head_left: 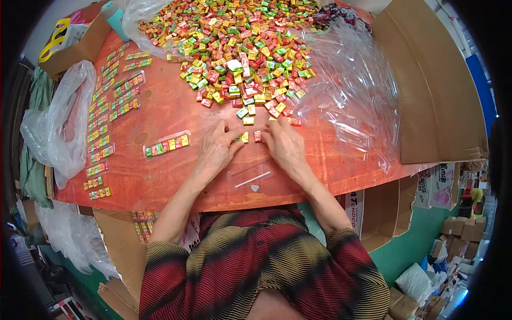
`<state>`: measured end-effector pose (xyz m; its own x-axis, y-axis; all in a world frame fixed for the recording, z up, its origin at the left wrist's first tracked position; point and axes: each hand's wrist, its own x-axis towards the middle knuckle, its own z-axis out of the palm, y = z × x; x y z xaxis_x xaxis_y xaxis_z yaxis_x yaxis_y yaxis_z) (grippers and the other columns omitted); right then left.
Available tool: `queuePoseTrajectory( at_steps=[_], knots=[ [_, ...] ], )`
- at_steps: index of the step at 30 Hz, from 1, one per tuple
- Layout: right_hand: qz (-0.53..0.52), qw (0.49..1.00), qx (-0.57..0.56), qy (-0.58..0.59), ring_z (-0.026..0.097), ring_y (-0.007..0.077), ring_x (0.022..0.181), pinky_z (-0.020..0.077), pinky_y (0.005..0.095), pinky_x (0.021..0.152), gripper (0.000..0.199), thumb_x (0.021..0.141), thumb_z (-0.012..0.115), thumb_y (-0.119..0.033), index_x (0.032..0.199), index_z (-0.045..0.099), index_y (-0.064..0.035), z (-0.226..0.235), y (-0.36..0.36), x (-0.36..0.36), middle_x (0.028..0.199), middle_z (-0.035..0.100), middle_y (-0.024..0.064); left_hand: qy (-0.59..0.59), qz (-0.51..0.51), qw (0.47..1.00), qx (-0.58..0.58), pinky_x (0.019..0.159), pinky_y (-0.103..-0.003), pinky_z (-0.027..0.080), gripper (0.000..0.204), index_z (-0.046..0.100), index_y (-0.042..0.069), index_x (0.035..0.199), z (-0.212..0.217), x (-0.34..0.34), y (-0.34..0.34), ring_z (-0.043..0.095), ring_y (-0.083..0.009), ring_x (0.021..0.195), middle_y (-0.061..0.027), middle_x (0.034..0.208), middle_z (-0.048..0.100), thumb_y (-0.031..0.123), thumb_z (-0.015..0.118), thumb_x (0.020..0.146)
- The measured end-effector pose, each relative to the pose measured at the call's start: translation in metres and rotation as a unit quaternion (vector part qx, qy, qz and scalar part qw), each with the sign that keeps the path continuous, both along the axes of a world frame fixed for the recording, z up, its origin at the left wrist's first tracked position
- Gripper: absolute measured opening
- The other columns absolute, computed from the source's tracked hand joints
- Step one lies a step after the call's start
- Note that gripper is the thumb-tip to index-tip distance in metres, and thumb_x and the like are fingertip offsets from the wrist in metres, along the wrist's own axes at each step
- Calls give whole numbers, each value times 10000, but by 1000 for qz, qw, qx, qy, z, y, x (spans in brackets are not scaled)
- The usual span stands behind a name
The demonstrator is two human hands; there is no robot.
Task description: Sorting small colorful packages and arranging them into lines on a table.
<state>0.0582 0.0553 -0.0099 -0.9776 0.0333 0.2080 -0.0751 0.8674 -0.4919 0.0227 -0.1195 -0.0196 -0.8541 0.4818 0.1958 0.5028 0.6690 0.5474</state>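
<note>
My left hand (pixel 216 146) is over the table with its fingers curled around small boxes. A yellow-green small box (pixel 244 137) shows at its fingertips. My right hand (pixel 285 143) is opposite, thumb and forefinger apart, its fingertips beside a small red box (pixel 258 136). More little boxes (pixel 248 120) lie just beyond both hands, at the near end of a large pile (pixel 240 48) of red, yellow, green and brown ones. Below the hands lies a clear plastic tray (pixel 250 180), with no boxes in it. Left of my left hand, a clear tray holds a row of boxes (pixel 167 145).
Filled rows (pixel 98 143) line the table's left side. Clear empty trays (pixel 354 90) are heaped at the right, beside a tall cardboard box (pixel 432 80). A plastic bag (pixel 61 125) hangs at the left edge. Open cartons (pixel 381 218) stand under the table's front.
</note>
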Motion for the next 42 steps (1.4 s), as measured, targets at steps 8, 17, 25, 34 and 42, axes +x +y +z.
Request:
queuePoseTrajectory(
  at_steps=[8, 17, 25, 34, 42],
  knots=[
    [81, 997, 1, -19, 538, 303, 873, 467, 379, 668, 351, 736, 601, -114, 1064, 490, -58, -8, 4, 6, 995, 493, 129, 14, -60, 998, -2, 673, -374, 430, 313, 629, 171, 972, 3, -13, 7, 504, -264, 781, -90, 810, 453, 148, 680, 665],
    [-10, 999, 41, -28, 533, 337, 873, 470, 393, 679, 348, 758, 526, -42, 1099, 461, -23, -7, 30, 21, 986, 485, 160, 25, -62, 998, -4, 681, -374, 431, 315, 630, 165, 973, 1, -11, 7, 504, -262, 799, -86, 849, 450, 157, 683, 663],
    [42, 996, -4, -78, 552, 349, 771, 472, 403, 632, 365, 748, 600, -154, 1070, 484, -27, -13, 23, 16, 965, 487, 170, 17, -72, 997, -6, 685, -353, 430, 312, 620, 124, 977, 4, -10, 10, 519, -248, 794, -74, 838, 484, 149, 677, 671],
    [55, 997, 4, -55, 550, 318, 818, 473, 396, 637, 398, 730, 628, -158, 1083, 493, -32, 0, 17, 18, 948, 486, 146, 6, -86, 996, 12, 697, -360, 431, 406, 559, 110, 1062, 8, -8, 9, 516, -256, 799, -78, 879, 484, 131, 674, 673],
    [105, 992, -14, -67, 542, 312, 836, 464, 389, 660, 368, 739, 606, -123, 1079, 493, -40, -10, 21, 9, 959, 490, 141, 9, -108, 994, 29, 699, -368, 430, 399, 557, 124, 1059, 2, -5, 14, 504, -262, 813, -86, 839, 482, 69, 649, 674]
  ],
)
